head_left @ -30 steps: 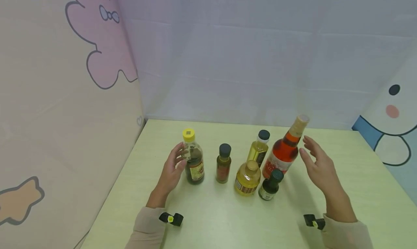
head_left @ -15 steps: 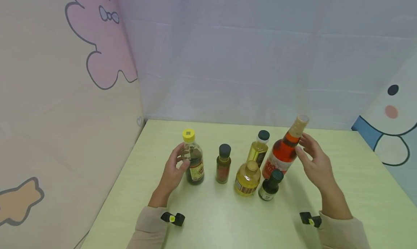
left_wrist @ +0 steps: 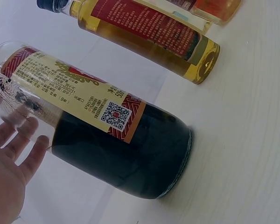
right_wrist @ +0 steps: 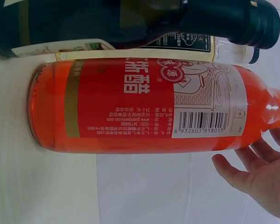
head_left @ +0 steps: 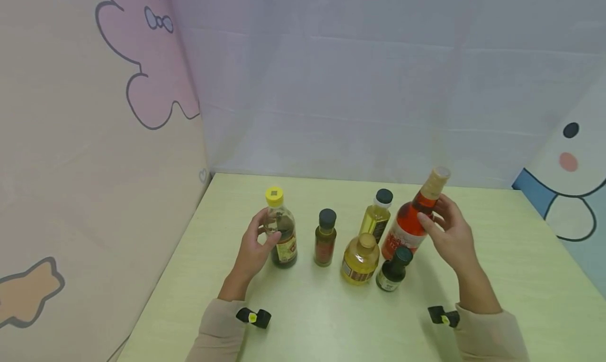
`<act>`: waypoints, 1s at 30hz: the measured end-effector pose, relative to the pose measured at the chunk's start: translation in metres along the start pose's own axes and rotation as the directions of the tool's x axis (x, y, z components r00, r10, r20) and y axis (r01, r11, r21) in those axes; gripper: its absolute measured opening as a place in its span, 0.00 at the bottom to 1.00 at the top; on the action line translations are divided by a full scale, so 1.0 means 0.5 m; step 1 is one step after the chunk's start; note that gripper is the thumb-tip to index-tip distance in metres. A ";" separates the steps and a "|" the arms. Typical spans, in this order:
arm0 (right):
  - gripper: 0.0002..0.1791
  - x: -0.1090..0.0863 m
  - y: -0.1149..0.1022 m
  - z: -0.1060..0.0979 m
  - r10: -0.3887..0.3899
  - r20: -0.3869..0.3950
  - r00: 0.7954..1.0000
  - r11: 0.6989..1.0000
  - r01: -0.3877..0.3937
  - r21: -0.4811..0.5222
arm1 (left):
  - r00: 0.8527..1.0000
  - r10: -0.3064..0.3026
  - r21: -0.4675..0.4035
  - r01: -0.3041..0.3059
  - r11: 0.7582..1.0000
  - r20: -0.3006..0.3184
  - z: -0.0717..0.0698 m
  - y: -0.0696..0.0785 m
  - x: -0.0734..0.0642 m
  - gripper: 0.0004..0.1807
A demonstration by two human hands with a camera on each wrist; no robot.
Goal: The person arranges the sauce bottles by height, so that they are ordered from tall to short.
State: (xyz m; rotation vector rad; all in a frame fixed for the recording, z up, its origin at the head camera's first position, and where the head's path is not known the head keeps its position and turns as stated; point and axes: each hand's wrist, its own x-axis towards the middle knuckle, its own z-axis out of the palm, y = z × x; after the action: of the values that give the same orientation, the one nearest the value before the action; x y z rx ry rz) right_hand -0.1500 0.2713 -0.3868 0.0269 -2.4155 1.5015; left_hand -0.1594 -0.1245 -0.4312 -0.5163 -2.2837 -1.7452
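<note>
A glass bottle of dark sauce point(head_left: 285, 246) with a yellow cap stands on the left. My left hand point(head_left: 252, 252) curls about its upper part, thumb in front and fingers behind. In the left wrist view, the fingertips point(left_wrist: 31, 148) lie along the clear glass above the liquid. The tall red vinegar bottle point(right_wrist: 149, 109) stands on the right. Around its shoulder curve the thumb and fingers of my right hand point(head_left: 452, 233), the thumb in front and the other fingers partly hidden behind. The right wrist view shows the little finger point(right_wrist: 231, 170) slightly off the glass.
Between the hands stand a slim dark-capped bottle point(head_left: 324, 241), a squat golden bottle point(head_left: 360, 262), a yellow oil bottle point(head_left: 375, 220) and a small dark green bottle point(head_left: 391, 273). All share the pale table point(head_left: 312, 320). Cloth hangs behind point(head_left: 331, 114).
My right hand has moved left from beside the red vinegar bottle and come around its shoulder. The left hand has shifted slightly right, its thumb further across the dark sauce bottle. The bottles stay put.
</note>
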 end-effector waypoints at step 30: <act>0.34 0.014 0.005 0.028 0.100 -0.166 0.981 0.993 -0.089 0.073 | 1.000 0.001 0.027 -0.001 1.000 0.003 0.001 0.011 0.001 0.31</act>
State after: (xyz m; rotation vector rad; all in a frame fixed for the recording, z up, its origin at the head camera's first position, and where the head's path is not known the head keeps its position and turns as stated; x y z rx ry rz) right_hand -0.1601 0.2612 -0.3927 -0.1965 -2.2611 1.5557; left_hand -0.1577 -0.1227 -0.4261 -0.5150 -2.3056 -1.7117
